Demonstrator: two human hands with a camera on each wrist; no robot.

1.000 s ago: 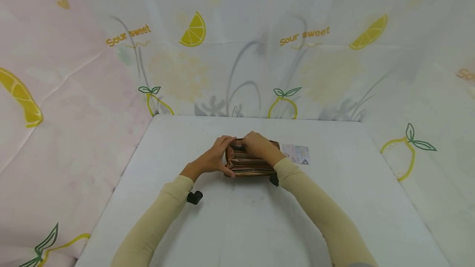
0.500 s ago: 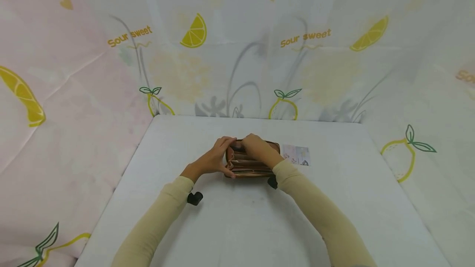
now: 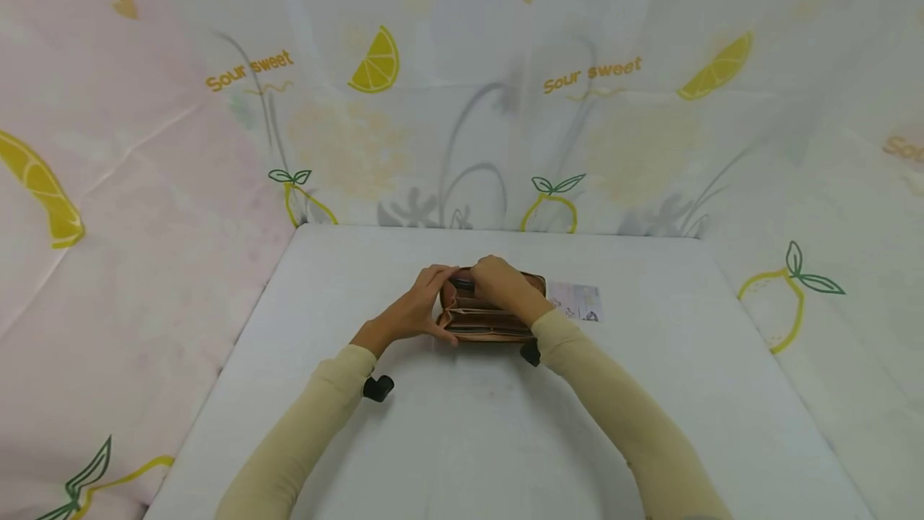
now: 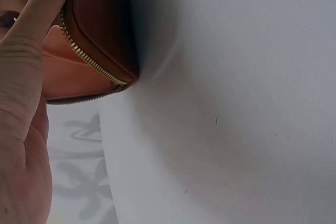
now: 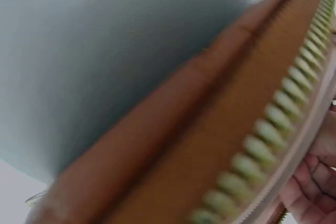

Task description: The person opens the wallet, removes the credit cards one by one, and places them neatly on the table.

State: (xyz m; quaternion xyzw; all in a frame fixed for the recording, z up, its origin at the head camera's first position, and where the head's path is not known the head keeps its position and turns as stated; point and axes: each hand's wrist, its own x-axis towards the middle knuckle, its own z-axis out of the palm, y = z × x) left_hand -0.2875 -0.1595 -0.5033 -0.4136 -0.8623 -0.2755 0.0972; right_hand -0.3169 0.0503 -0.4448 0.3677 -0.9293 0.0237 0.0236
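A pale cloth (image 3: 462, 135) printed with lemons and "Sour sweet" lettering spans the upper part and both sides of the head view, and a white table (image 3: 462, 432) fills the lower middle. Two cream sleeves rise from the bottom edge, the left sleeve (image 3: 303, 432) at lower left and the right sleeve (image 3: 628, 424) at lower right. The brown wallet (image 3: 487, 319) is near the centre of the frame, spread open with its compartments facing up. At its left end the left hand (image 3: 411, 307) grips it, fingers on the far edge and thumb on the near one. The right hand (image 3: 504, 287) reaches into its upper part; its fingertips are hidden, so whether they grasp anything cannot be told. A printed paper (image 3: 577, 302) lies flat just right of the wallet. In the left wrist view, a gold-toothed zipper (image 4: 86, 56) edges the wallet at upper left.
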